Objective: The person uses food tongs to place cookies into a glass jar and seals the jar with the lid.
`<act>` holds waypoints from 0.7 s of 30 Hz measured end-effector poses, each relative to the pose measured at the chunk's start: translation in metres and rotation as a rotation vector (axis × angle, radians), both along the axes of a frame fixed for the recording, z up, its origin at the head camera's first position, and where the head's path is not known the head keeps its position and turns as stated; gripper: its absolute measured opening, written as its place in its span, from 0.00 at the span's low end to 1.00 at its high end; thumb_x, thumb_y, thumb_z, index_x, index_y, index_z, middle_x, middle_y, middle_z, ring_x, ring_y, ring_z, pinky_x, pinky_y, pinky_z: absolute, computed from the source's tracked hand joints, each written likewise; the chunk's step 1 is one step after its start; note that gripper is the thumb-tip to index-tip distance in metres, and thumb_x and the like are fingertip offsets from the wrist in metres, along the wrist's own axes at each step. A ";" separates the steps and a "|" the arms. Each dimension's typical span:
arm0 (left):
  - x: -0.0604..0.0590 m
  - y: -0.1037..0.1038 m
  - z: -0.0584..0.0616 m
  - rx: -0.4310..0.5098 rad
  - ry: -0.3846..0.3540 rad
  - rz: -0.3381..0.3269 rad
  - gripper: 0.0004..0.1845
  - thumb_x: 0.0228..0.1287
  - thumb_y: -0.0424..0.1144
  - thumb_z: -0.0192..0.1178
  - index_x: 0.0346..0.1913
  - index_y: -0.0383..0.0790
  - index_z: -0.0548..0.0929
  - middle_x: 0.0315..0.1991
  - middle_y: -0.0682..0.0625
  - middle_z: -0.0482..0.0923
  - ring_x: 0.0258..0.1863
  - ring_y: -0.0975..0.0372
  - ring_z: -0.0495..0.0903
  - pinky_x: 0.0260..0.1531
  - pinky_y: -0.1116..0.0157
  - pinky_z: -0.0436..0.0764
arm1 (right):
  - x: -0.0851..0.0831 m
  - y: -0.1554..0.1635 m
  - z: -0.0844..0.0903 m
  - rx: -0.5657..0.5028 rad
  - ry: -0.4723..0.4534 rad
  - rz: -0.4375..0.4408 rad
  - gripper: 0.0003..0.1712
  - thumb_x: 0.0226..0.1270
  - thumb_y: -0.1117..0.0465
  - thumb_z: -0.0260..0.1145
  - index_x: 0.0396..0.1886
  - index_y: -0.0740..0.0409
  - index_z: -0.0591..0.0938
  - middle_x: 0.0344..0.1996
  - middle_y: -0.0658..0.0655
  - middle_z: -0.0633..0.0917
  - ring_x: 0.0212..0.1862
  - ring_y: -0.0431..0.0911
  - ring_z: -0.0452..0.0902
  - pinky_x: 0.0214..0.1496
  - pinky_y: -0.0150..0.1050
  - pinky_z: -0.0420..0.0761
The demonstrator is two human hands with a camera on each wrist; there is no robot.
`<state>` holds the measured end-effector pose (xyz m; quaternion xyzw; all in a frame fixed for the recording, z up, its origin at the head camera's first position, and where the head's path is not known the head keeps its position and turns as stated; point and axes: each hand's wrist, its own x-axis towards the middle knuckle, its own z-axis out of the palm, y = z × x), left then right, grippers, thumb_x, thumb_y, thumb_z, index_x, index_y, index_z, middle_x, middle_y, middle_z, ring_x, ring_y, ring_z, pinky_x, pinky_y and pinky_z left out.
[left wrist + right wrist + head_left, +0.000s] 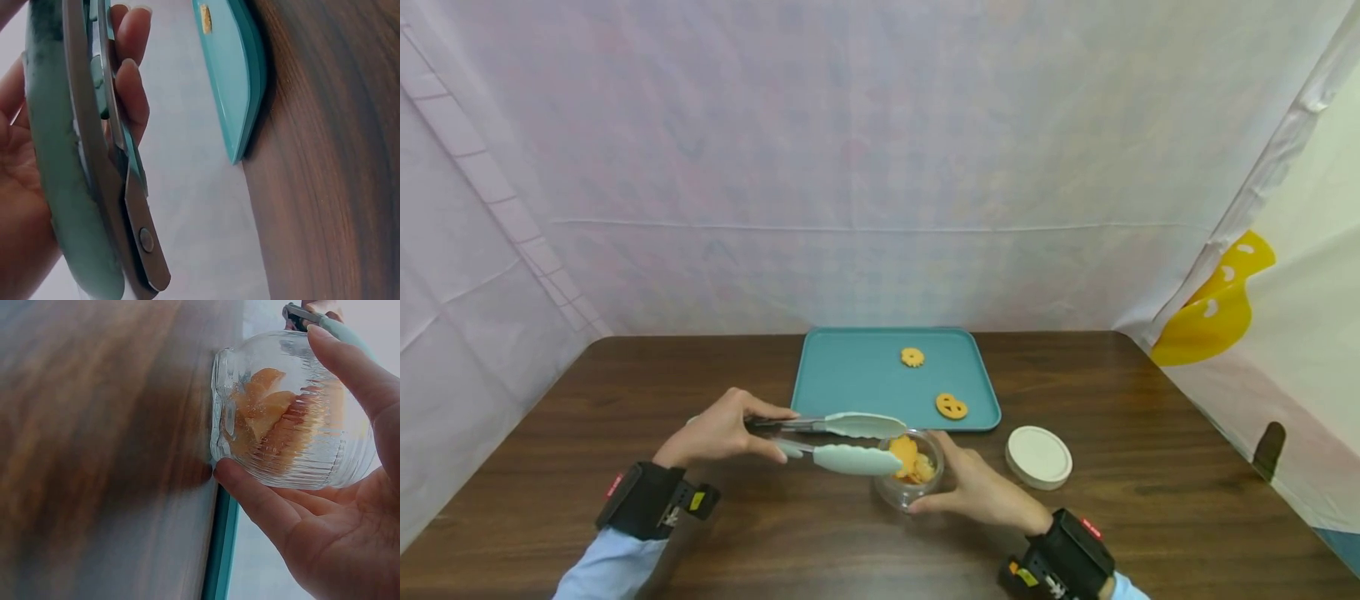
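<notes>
My left hand (722, 433) grips pale green tongs (842, 442) whose tips reach over the mouth of a small ribbed glass jar (910, 479). An orange cookie (904, 454) sits between the tong tips at the jar's opening. My right hand (977, 492) wraps its fingers and thumb round the jar (287, 419), which holds several orange cookies (265, 409). In the left wrist view the tongs (94, 162) lie across my fingers (128, 87). Behind the jar lies a teal tray (850, 375) with two cookies on it, one at the back (912, 357) and one at the front right (951, 406).
A round cream lid (1038, 456) lies on the brown table (1150, 483) right of the jar. Pale cloth walls close in behind and at both sides. A yellow shape (1217, 304) shows on the right wall. The teal tray's edge (240, 81) shows in the left wrist view.
</notes>
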<state>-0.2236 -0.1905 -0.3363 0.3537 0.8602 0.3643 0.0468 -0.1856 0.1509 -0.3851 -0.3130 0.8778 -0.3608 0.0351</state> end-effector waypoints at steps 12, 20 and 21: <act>0.000 -0.003 -0.002 0.057 -0.181 -0.047 0.34 0.40 0.46 0.70 0.54 0.36 0.76 0.51 0.38 0.75 0.40 0.53 0.80 0.35 0.67 0.79 | 0.000 0.000 0.001 0.002 0.036 -0.005 0.46 0.45 0.41 0.68 0.61 0.53 0.60 0.52 0.56 0.76 0.51 0.46 0.73 0.50 0.43 0.73; -0.001 -0.002 -0.005 0.074 -0.195 -0.036 0.35 0.40 0.46 0.70 0.55 0.37 0.75 0.48 0.38 0.77 0.39 0.57 0.81 0.34 0.67 0.79 | 0.000 0.000 0.001 0.000 -0.002 0.003 0.46 0.46 0.41 0.67 0.62 0.54 0.60 0.52 0.57 0.75 0.52 0.47 0.72 0.50 0.43 0.73; -0.001 -0.002 -0.005 0.072 -0.189 -0.025 0.35 0.40 0.46 0.70 0.55 0.38 0.75 0.46 0.39 0.78 0.39 0.58 0.81 0.34 0.67 0.79 | 0.000 0.000 0.001 0.000 -0.004 0.004 0.46 0.46 0.41 0.67 0.62 0.53 0.60 0.52 0.56 0.76 0.52 0.47 0.72 0.50 0.43 0.73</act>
